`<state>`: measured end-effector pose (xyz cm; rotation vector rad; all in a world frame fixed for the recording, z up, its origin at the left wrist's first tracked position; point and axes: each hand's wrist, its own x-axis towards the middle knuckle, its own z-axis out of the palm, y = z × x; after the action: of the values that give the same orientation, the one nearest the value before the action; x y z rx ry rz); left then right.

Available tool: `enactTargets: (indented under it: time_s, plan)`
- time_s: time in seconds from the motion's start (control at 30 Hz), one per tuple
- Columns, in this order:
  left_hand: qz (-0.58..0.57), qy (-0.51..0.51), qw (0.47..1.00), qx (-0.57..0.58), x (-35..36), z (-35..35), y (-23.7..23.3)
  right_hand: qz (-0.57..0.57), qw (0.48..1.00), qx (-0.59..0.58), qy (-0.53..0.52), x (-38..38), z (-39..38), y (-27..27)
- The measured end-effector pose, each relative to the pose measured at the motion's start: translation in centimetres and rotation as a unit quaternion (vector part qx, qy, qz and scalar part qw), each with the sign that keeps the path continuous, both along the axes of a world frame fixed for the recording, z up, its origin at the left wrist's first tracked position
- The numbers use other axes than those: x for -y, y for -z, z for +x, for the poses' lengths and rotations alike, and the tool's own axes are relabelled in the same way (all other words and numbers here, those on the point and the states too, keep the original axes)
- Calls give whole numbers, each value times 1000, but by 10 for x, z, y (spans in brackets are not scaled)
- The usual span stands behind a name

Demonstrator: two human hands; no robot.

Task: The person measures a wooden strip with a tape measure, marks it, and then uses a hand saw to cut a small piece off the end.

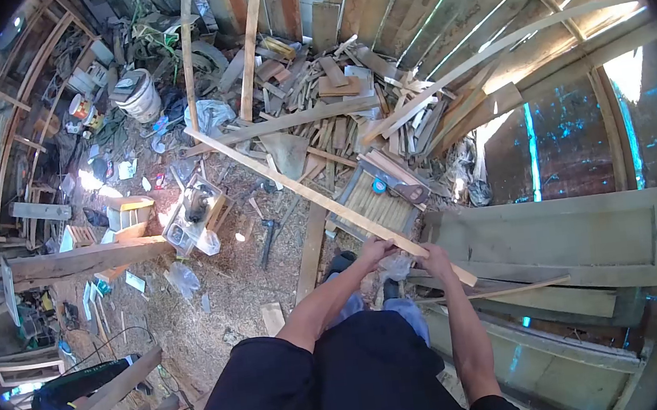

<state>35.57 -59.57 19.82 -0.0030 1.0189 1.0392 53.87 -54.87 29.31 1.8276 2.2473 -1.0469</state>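
Observation:
A long, pale wooden strip (303,193) runs slantwise across the view, from the upper left down to a near end at the lower right. My left hand (376,253) grips it from the near side, fingers closed around its edge. Close to the near end, my right hand (435,262) is also closed on the strip. Beneath the strip lies a slatted wooden panel (372,200) with a blue round item (379,186) on it. Crumpled clear plastic (396,266) shows between my hands.
Scrap wood (316,86) is heaped against the far plank wall. At right lies a large framed panel (556,237). A hammer-like tool (267,242) rests on the littered floor, near a wooden box (199,210). A white bucket (139,97) stands at back left. A thick beam (94,261) juts from the left.

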Motion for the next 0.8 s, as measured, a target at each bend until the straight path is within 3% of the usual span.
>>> enactTargets:
  time_s: [0.1,0.17,0.2,0.23,0.27,0.47,0.57,0.67,0.7,0.77,0.8]
  plan:
    - [-18,-51,998,14,-7,-11,-4,4,999,-14,-33,-12,-8,7]
    - [-18,-94,995,30,-12,-17,-5,108,989,-30,-91,-19,-17,2]
    - [-4,-106,994,32,-16,-19,2,106,989,-30,-96,-17,-27,-10]
    - [-5,-113,993,32,-21,-24,8,135,984,41,-106,-14,-42,-31]
    - [-8,-99,994,34,-25,-29,14,163,973,112,-116,-12,-53,-42]
    - [-22,-58,998,21,-24,-46,15,148,973,101,-148,-20,-58,-22]
    - [-8,20,998,-52,-18,-59,3,143,979,62,-131,-22,-52,-11]
    - [10,185,956,-227,-20,-70,26,153,980,35,-125,-26,-42,10]
    - [9,201,954,-224,-18,-74,38,148,982,38,-110,-27,-40,14]
    - [74,256,844,-466,-11,-79,61,124,986,43,-101,-27,-38,21]
    - [72,269,841,-464,-9,-79,54,116,988,43,-90,-26,-34,27]
